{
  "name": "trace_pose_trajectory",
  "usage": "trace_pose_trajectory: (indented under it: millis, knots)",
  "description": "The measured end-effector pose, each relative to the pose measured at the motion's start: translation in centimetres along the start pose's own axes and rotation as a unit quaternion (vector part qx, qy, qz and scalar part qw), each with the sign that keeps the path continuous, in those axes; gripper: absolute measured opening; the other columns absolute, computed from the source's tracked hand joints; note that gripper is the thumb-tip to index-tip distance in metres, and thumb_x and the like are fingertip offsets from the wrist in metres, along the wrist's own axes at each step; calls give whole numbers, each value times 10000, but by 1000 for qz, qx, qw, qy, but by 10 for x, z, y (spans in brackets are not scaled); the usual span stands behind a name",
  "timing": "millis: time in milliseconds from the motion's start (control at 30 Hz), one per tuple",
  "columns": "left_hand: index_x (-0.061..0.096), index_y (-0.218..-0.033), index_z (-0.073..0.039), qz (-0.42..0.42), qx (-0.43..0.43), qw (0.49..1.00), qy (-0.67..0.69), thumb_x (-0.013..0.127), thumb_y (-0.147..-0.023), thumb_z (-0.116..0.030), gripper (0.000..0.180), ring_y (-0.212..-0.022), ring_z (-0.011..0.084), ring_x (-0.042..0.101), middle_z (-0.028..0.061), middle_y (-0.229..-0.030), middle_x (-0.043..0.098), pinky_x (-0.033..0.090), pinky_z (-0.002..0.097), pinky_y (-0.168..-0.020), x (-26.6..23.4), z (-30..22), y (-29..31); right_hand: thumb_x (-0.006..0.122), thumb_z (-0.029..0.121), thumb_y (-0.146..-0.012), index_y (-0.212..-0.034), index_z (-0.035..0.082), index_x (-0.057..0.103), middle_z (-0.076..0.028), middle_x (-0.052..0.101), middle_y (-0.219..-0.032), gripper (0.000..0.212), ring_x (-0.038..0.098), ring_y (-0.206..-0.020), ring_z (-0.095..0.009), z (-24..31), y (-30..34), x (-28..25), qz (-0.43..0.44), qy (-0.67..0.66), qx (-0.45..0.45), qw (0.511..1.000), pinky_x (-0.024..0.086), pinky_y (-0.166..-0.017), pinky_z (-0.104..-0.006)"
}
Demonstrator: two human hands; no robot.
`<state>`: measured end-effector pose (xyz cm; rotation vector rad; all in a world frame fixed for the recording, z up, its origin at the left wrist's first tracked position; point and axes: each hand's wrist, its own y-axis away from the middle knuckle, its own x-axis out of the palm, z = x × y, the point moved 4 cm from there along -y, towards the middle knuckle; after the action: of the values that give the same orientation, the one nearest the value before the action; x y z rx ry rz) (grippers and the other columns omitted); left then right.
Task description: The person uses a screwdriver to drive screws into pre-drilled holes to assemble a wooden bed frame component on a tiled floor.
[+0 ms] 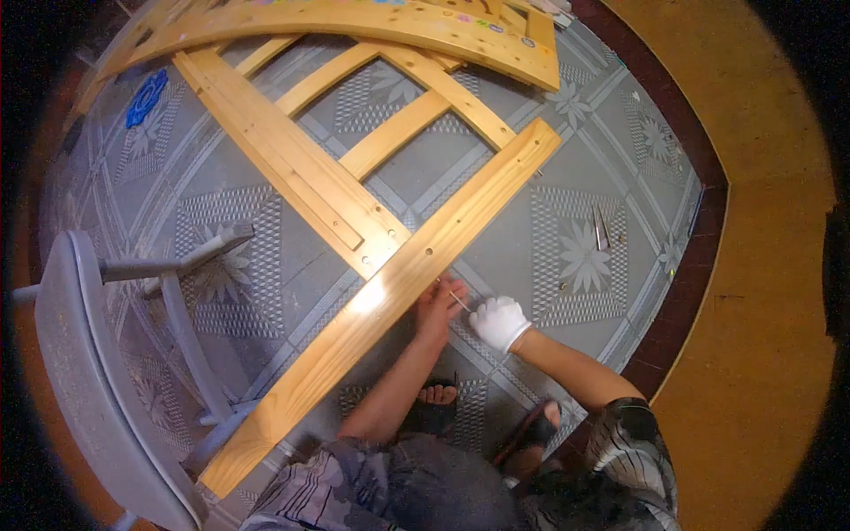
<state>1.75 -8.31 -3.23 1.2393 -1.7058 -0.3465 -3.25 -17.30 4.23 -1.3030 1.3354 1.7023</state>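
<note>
Yellow-varnished, the post (398, 281) is flanked by the left hand (432, 312), its fingers' hold unclear; beside that, a thin rod (459, 301) is clamped in the gloved right hand (499, 324). Fastening is apparently being done; straight alignment is needed.

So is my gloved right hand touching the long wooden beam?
Apart. The head view shows patterned floor between your white-gloved right hand and the long wooden beam; a thin rod extends from the hand toward the beam.

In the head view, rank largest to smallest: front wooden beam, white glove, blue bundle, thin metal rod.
1. Front wooden beam
2. White glove and blue bundle: too close to rank
3. Thin metal rod
</note>
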Motion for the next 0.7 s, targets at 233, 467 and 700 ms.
trace_pose_trajectory:
  millis: [233, 467, 700]
  knots:
    - [382, -1108, -30, -23, -43, 998, 44, 437, -883, -195, 284, -969, 249, 527, 143, -1077, 504, 460, 377, -814, 12, 3, -8, 513, 218, -708, -716, 92, 607, -103, 609, -737, 158, 599, -708, -259, -32, -7, -43, 131, -55, -4, 990, 467, -599, -384]
    - [381, -1079, -33, -31, -67, 992, 106, 434, -884, -196, 259, -976, 244, 522, 127, -1072, 509, 454, 398, -827, 6, -2, -14, 380, 484, -825, -864, 39, 582, -197, 594, -857, 491, 566, -829, -354, -55, 12, -63, 262, -244, 144, 923, 436, -740, -406]
    - [398, -1035, -64, -76, -108, 991, -12, 422, -888, -194, 197, -946, 234, 542, 114, -1023, 541, 464, 369, -818, 7, -16, -6, 399, 439, -850, -935, 81, 503, -9, 468, -671, 382, 419, -548, -109, -29, 13, 23, 377, -821, 225, 365, 348, -491, -232]
